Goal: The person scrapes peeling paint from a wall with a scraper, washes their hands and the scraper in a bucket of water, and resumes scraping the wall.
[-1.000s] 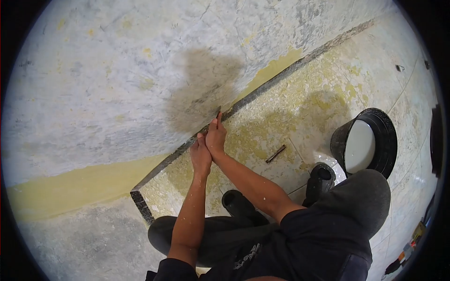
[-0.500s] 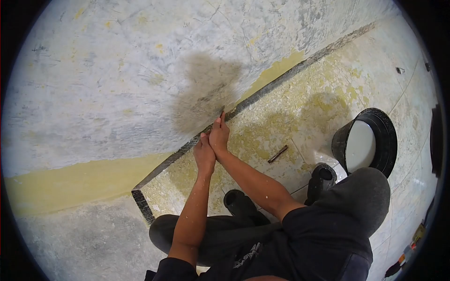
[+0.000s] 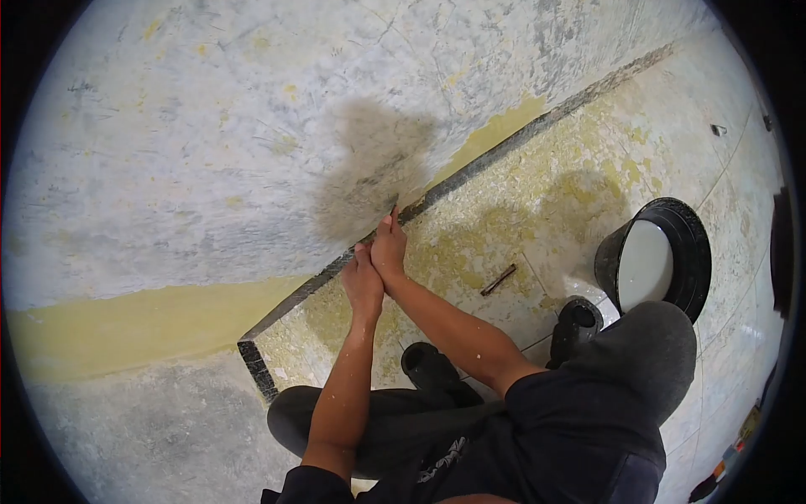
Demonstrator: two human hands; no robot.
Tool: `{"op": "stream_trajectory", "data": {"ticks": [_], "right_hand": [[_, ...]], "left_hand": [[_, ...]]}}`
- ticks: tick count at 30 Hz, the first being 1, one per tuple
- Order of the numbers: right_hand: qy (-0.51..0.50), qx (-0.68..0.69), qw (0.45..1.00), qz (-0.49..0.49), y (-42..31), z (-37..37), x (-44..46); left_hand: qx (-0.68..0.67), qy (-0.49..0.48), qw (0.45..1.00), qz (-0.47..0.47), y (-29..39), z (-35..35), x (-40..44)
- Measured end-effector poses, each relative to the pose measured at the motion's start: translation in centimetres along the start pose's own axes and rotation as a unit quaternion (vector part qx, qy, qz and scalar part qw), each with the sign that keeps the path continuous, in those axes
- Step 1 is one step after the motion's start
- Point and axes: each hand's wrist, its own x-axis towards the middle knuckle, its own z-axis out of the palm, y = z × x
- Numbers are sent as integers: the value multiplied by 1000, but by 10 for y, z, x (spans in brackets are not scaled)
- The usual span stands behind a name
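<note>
My right hand (image 3: 389, 250) is closed around a thin scraper (image 3: 395, 204), its dark tip touching the wall (image 3: 210, 168) just above the baseboard. Pressed against the heel of that hand, my left hand (image 3: 363, 281) is closed too; whatever lies inside its fingers is hidden. Both hands are right by the dark baseboard (image 3: 483, 164), where a strip of yellow paint (image 3: 495, 134) borders the scraped, whitish wall. Yellow paint flakes (image 3: 453, 239) cover the floor beside my hands.
A dark stick-like tool (image 3: 499, 280) lies on the floor to the right of my forearms. Beside my knee stands a black bucket (image 3: 693, 260) with whitish liquid (image 3: 645, 267). My feet wear dark footwear (image 3: 578, 317). Colourful tool handles (image 3: 722, 466) lie at the lower right.
Both hands and the scraper have shifted slightly left along the bottom of the wall. The view has moved a little; the bucket and floor tool stay put.
</note>
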Motion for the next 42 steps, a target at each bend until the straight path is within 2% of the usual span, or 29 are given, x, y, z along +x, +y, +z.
{"op": "stream_trajectory", "data": {"ticks": [2, 3, 5, 8, 12, 14, 15, 17, 18, 20, 21, 23, 27, 29, 30, 32, 33, 34, 36, 38, 40, 42], "right_hand": [[-8, 57, 998, -14, -3, 4, 0], [-10, 53, 998, -14, 1, 3, 6], [37, -16, 997, -73, 20, 2, 23], [60, 66, 995, -38, 14, -11, 48], [36, 40, 999, 4, -19, -26, 27], [61, -22, 995, -74, -6, -14, 23], [65, -20, 995, -73, -9, -11, 17], [16, 63, 998, 1, -22, -8, 4], [19, 60, 998, 2, -8, -9, 16], [70, -6, 993, -92, 30, -13, 55], [69, -10, 993, -91, 22, -19, 60], [46, 111, 993, 5, -11, -42, 67], [64, 133, 989, 23, -37, -58, 60], [75, 37, 992, -96, -23, -60, 63], [76, 44, 990, -107, -30, -57, 61], [70, -18, 994, -84, -38, -51, 43], [65, 58, 995, -41, -56, -49, 28], [69, 55, 995, -40, -56, -56, 31], [5, -3, 1000, 1, -60, -67, 42], [5, -7, 1000, -17, -53, -72, 49], [1, -3, 999, -34, -47, -70, 54], [12, 29, 1000, -2, -45, -67, 57]], "left_hand": [[52, 18, 998, 24, 13, -2, -1], [50, 20, 998, 21, 12, 0, 1], [31, 10, 998, 46, 10, 5, 3], [82, 0, 996, 31, 23, 25, 11], [84, -5, 996, 18, 12, 36, 12], [101, 32, 993, 57, 15, 24, 3], [103, 29, 993, 58, 15, 20, 4], [24, 4, 1000, 14, 12, 13, 5], [23, 2, 1000, 11, 12, 16, 6], [58, -22, 996, 61, 16, 25, 10], [55, -21, 997, 57, 19, 32, 12], [145, -35, 988, 33, 31, 57, 20], [161, -49, 985, 47, 33, 79, 22], [115, -57, 991, 26, 28, 76, 16], [114, -59, 991, 39, 31, 74, 15], [38, -4, 996, 77, 26, 68, 4], [37, -9, 997, 74, 32, 70, 0], [45, -15, 998, 52, 46, 69, -7], [50, -22, 998, 30, 58, 75, -12], [117, -5, 992, 51, 59, 80, -18], [108, -9, 993, 42, 65, 79, -19], [97, -14, 995, 38, 67, 77, -19]]}}
